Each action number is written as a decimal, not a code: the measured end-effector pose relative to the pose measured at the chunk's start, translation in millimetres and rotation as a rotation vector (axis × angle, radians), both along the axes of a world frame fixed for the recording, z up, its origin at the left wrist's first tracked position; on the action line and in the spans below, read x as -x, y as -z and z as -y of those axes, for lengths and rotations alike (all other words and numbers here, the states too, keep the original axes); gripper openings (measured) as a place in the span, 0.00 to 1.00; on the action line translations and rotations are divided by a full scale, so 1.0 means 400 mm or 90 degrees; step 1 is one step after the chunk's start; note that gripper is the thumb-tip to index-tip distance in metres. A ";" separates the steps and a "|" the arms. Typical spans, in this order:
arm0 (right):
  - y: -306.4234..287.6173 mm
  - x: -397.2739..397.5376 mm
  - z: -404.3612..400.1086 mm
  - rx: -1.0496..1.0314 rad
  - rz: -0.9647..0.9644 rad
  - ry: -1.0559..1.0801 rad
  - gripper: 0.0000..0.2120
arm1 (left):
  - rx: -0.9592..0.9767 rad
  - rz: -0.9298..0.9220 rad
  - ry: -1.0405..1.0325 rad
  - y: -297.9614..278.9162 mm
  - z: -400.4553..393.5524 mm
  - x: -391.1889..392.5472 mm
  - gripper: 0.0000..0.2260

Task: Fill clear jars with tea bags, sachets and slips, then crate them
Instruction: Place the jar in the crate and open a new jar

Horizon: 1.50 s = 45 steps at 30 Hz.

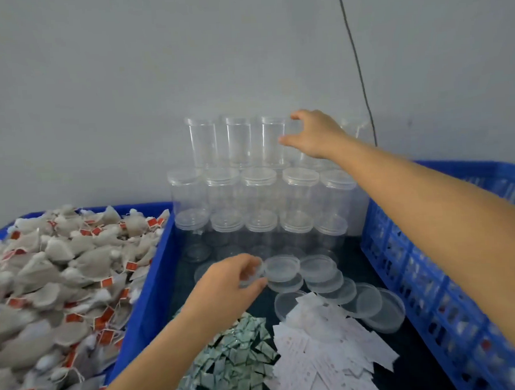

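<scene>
While clear jars (pixel 259 194) stand stacked three tiers high against the grey wall (pixel 125 82), a person reaches in with both hands. Every jar stands upright, its long axis vertical; the lower two tiers wear clear lids, and the top row's mouths face up. The right hand (pixel 315 133) is stretched to the top tier, thumb and fingers curved round a top-row jar (pixel 292 139) at the right end of that row; whether the grip has closed fully cannot be told through the clear plastic. The left hand (pixel 228 281) is lower and nearer the camera, in front of the bottom tier, its fingers pinching a loose lid (pixel 251 277) that lies flat. The two hands are well apart, one high, one low.

More loose lids (pixel 329 280) lie flat and overlapping in a trail running from beside the left hand toward the right and nearer the camera. Just nearer than the lids, under the left forearm, sits a heap of small green-and-white sachets (pixel 232 366), and beside it on the right a heap of white printed slips (pixel 327 358).

On the left, a blue bin (pixel 153 277) is heaped with tea bags (pixel 51 277) bearing red tags. On the right, under the right forearm, stands a blue slatted crate (pixel 428 290). A dark cable (pixel 357 64) hangs down the wall.
</scene>
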State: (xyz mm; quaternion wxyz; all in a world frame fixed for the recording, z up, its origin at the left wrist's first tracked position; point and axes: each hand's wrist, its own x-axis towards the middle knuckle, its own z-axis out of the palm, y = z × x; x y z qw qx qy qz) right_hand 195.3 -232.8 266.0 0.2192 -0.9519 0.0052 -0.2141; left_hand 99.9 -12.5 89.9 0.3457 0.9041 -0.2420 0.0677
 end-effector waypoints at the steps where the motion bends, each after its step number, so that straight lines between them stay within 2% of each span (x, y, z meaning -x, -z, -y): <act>1: 0.010 -0.029 -0.020 -0.001 -0.010 -0.003 0.35 | 0.003 0.002 -0.011 -0.006 -0.020 -0.006 0.15; 3: 0.039 -0.084 -0.056 0.019 -0.056 -0.002 0.37 | 0.000 0.009 -0.023 -0.012 -0.051 -0.016 0.14; 10: 0.177 -0.217 -0.115 0.213 -0.247 0.055 0.46 | 0.007 0.006 -0.041 0.010 -0.097 -0.040 0.16; 15: 0.206 -0.254 -0.114 0.237 -0.217 0.089 0.43 | 0.004 -0.031 -0.023 0.044 -0.092 -0.049 0.17; 20: 0.215 -0.256 -0.120 0.194 -0.187 0.093 0.41 | 0.004 -0.022 -0.012 0.052 -0.081 -0.047 0.17; 24: 0.196 -0.224 -0.131 0.212 -0.145 0.089 0.39 | 0.005 -0.006 -0.017 0.056 -0.079 -0.043 0.17; 28: 0.160 -0.150 -0.136 0.213 -0.139 0.077 0.42 | 0.024 0.018 -0.039 0.055 -0.073 -0.038 0.18; 34: 0.153 0.046 -0.113 -0.011 -0.169 -0.005 0.46 | 0.033 0.143 -0.064 0.020 -0.053 -0.007 0.31; 37: 0.197 0.160 -0.104 -0.197 -0.244 -0.053 0.44 | -0.009 0.239 -0.036 0.008 -0.034 0.040 0.34; 40: 0.268 0.251 -0.107 -0.372 -0.318 -0.110 0.34 | -0.118 0.252 -0.056 0.028 -0.010 0.094 0.41; 42: 0.317 0.295 -0.109 -0.409 -0.379 -0.118 0.24 | -0.211 0.254 -0.107 0.051 0.005 0.125 0.45; 43: 0.338 0.314 -0.112 -0.414 -0.417 -0.110 0.24 | -0.259 0.248 -0.127 0.062 0.010 0.140 0.47; 45: 0.380 0.341 -0.117 -0.394 -0.488 -0.074 0.31 | -0.354 0.221 -0.148 0.073 0.018 0.168 0.50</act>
